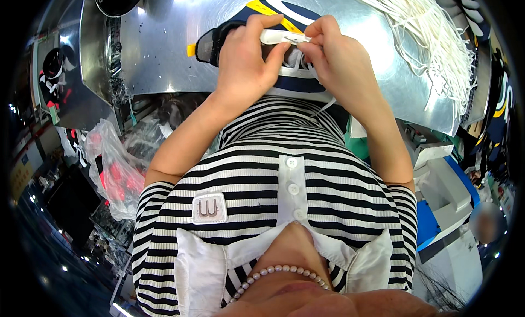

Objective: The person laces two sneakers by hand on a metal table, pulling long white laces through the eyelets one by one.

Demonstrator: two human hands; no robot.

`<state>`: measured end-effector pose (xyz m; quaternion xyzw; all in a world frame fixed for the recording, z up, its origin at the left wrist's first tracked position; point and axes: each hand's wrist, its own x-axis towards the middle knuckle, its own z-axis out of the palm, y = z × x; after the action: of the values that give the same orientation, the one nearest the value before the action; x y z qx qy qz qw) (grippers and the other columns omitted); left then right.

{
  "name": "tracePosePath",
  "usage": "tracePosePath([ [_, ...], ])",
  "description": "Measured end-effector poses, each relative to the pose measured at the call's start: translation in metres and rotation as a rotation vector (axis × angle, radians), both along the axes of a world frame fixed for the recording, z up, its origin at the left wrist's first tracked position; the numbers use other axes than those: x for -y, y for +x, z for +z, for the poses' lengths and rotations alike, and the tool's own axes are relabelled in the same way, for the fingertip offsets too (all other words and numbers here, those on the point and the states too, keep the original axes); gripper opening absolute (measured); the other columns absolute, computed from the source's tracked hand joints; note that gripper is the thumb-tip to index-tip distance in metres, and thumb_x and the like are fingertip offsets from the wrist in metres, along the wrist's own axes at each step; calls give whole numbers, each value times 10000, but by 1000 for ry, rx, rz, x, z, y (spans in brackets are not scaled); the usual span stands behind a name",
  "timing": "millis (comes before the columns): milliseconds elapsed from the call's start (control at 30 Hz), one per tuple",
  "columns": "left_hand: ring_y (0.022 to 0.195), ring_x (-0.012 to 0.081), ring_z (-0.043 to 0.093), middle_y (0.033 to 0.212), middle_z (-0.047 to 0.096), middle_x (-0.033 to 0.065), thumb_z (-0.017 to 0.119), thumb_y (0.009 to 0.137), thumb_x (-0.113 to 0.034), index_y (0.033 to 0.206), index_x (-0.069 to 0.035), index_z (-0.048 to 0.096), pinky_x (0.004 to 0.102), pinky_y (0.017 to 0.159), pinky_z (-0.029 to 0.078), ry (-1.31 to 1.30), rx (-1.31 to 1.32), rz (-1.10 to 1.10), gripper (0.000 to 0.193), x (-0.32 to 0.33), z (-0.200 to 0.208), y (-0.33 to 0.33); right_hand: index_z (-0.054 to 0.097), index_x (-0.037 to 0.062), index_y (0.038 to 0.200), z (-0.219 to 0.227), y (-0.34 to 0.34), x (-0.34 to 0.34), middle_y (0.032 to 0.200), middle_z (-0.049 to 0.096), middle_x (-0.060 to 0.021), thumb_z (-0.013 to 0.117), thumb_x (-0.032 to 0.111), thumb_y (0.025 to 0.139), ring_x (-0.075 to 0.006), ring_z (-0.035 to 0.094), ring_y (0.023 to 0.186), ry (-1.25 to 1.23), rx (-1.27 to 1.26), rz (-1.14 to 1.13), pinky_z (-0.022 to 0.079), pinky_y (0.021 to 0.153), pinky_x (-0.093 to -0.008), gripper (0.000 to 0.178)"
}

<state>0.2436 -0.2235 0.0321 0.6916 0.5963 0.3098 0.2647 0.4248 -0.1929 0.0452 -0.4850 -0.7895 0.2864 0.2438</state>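
Observation:
A dark navy shoe upper (pixel 298 86) with white bands and a yellow strip (pixel 268 9) lies near the table's front edge. My left hand (pixel 244 59) is closed on the upper's white edge piece (pixel 275 37), its thumb below and fingers above. At the right end of that piece, my right hand (pixel 340 55) pinches a white shoelace (pixel 311 70). The lace runs across the upper and hangs down past the table edge. Its tip is hidden between my fingers. The black lining (pixel 210 45) shows beside my left hand.
A thick bundle of white shoelaces (pixel 418 43) covers the right of the metal table (pixel 158 54). A black round object (pixel 117 0) stands at the far left. A plastic bag with red things (pixel 116 175) hangs lower left. A blue-and-white machine or bin (pixel 445 191) stands lower right.

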Motion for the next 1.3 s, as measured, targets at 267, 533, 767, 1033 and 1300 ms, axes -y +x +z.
tracePosePath([
  [267,837,156,621,991,675,100,542,867,24,1298,-37,533,285,768,483,-90,91,-5,435,-4,-9,-1,552,-3,938,-10,-12,-6,615,633,-102,690,106,801,-242,663,554,270,194,45,501,487,-335,222],
  [533,906,110,653,1052,689,119,586,905,19,1258,-7,564,247,806,523,-214,399,32,355,-21,1,10,674,90,980,-19,41,20,615,619,-40,758,182,839,-163,580,496,-155,-318,-318,429,483,-279,187],
  [767,927,86,629,1006,660,51,532,869,36,1210,-65,600,216,816,486,-520,558,-60,362,-25,11,-18,694,144,951,-54,22,17,645,630,-3,743,157,823,-160,592,496,179,-202,-414,434,488,-277,137],
  [1033,959,99,608,1066,660,79,612,987,-183,1349,-75,562,224,842,482,-421,472,-58,382,-28,10,-3,675,150,931,-44,22,-2,736,642,24,732,119,761,-159,636,619,452,-52,-43,449,487,-286,182],
  [1300,899,82,630,1051,682,65,585,990,-127,1298,-54,613,218,823,506,-342,413,16,318,-31,-6,0,654,147,912,-51,25,-15,714,624,22,723,77,661,-170,619,585,507,-79,72,454,497,-298,270],
])
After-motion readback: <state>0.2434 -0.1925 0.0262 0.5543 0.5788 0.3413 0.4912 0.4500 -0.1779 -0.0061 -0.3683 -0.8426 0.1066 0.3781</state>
